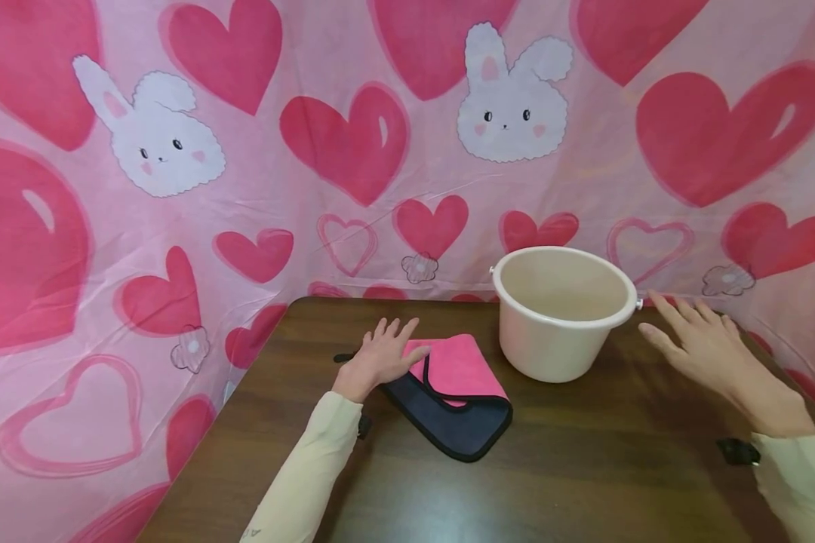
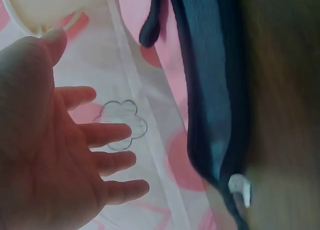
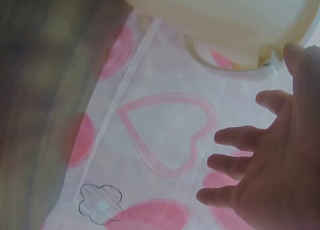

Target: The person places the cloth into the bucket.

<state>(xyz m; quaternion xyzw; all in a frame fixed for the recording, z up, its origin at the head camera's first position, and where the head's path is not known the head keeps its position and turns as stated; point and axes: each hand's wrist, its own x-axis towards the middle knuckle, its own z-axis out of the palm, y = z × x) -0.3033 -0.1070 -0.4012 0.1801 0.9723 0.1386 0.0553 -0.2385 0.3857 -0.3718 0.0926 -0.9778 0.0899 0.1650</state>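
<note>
A cloth, pink [image 1: 462,368] on one face and dark navy with black edging on the other, lies folded on the table. My left hand [image 1: 379,357] is over its left side with fingers spread, holding nothing. In the left wrist view, the palm [image 2: 55,155] is apart from the cloth's dark side [image 2: 207,64], which has a small white tag [image 2: 240,189]. A cream bucket [image 1: 550,351] stands upright to the right of the cloth. Beside its right rim is my right hand [image 1: 709,354], fingers extended and holding nothing. The right wrist view shows the bucket's handle [image 3: 230,72] hanging behind it.
The brown wooden table [image 1: 557,483] ends at a pink curtain [image 1: 353,45] printed with hearts and rabbits, which hangs behind and to the left. A thin black loop [image 1: 342,358] sticks out from the cloth's left end.
</note>
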